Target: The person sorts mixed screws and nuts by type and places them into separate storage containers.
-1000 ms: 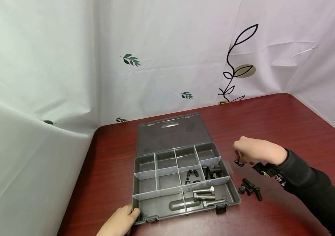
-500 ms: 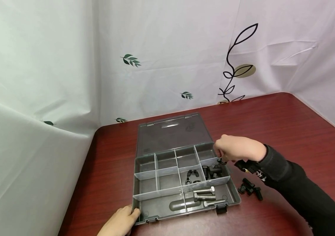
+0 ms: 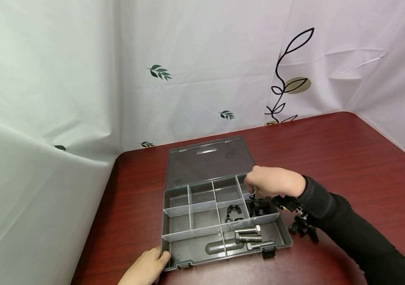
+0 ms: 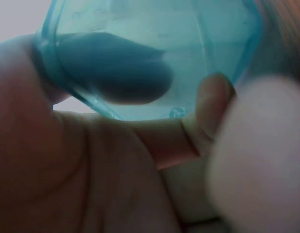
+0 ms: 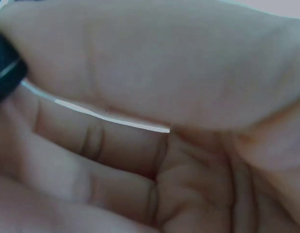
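Observation:
A grey compartment box (image 3: 195, 262) lies on the table with its lid folded back. My left hand (image 3: 145, 267) grips its front left corner, thumb over the wall; the left wrist view shows fingers round the see-through corner (image 4: 188, 58). Over the back right compartments hangs my right hand (image 3: 272, 181), pinching a small black wing nut (image 3: 253, 197), whose dark edge (image 5: 7, 68) shows in the right wrist view. Right below are black bolts (image 3: 257, 208) in their compartment. Black wing nuts (image 3: 236, 208) lie one compartment to the left. Silver bolts (image 3: 249, 238) fill part of the front right compartment.
A loose pile of black bolts (image 3: 304, 229) lies on the red-brown table (image 3: 348, 166) right of the box, partly under the right forearm. The grey lid (image 3: 209, 162) lies flat behind the box. White patterned cloth (image 3: 195, 79) hangs at the back and sides.
My right hand has moved left with the wing nut, from the table beside the box to over the right-hand compartments. My left hand has kept its hold on the corner.

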`<state>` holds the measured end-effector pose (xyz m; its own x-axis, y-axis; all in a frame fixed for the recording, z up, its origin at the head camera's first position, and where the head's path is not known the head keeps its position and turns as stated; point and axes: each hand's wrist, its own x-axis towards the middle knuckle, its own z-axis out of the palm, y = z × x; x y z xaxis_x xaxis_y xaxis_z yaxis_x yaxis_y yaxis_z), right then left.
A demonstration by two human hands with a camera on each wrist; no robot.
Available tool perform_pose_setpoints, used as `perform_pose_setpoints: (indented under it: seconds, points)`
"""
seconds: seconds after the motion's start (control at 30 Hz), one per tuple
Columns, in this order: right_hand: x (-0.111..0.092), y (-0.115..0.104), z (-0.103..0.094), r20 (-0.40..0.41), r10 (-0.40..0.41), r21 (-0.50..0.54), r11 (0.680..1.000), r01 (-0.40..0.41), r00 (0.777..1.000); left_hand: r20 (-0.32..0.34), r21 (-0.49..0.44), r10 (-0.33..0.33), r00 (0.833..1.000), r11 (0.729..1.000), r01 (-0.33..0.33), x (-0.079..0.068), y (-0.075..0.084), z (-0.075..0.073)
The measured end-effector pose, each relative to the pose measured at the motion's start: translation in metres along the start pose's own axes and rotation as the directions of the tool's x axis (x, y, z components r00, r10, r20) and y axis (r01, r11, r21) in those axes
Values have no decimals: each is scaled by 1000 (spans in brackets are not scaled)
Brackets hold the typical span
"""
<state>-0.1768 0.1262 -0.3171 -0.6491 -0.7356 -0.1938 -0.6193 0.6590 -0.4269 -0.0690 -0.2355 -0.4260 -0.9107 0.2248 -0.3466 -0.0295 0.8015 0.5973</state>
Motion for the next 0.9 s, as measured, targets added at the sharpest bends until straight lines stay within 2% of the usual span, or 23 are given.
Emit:
perform_pose_setpoints:
  seconds: [0.3,0.6,0.9]
  points:
    - [13,-11,0,21,-14,15,1000,14,1000,10,-9,6,1000,1000,-6,-1,-1,-1]
    - [22,-17,1,6,-36,-87,996,37,999,-5,-1,6,1000,1000,-6,-1,1,-2]
    - [37,-27,5,31,-47,-124,991,50,998,-1,-7,11,1000,1000,-11,-1,1,-1]
